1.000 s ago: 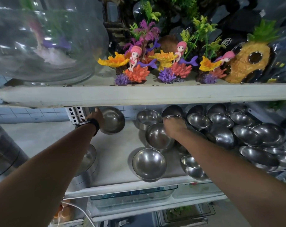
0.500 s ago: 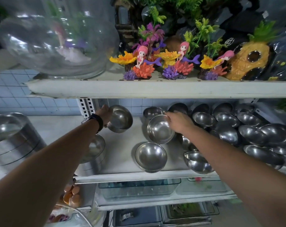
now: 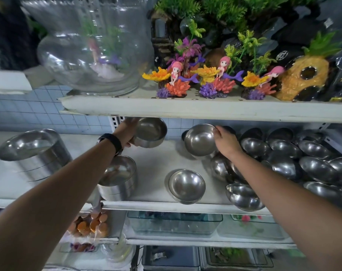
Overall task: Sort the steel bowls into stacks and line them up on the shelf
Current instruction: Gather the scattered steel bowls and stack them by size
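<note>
Near the shelf's (image 3: 158,167) back edge, a flat-bottomed bowl (image 3: 151,132) is gripped by the left hand (image 3: 127,132), fingers curled round its wall. Right of it, a round bowl (image 3: 200,139) is held tilted, its rim clasped in the fingers of the right hand (image 3: 226,142), beside loose bowls (image 3: 303,159) heaped at the right end.

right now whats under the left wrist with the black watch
A short stack of straight-sided steel bowls on the white shelf; the forearm covers its left edge, so the full count is hidden.
</note>
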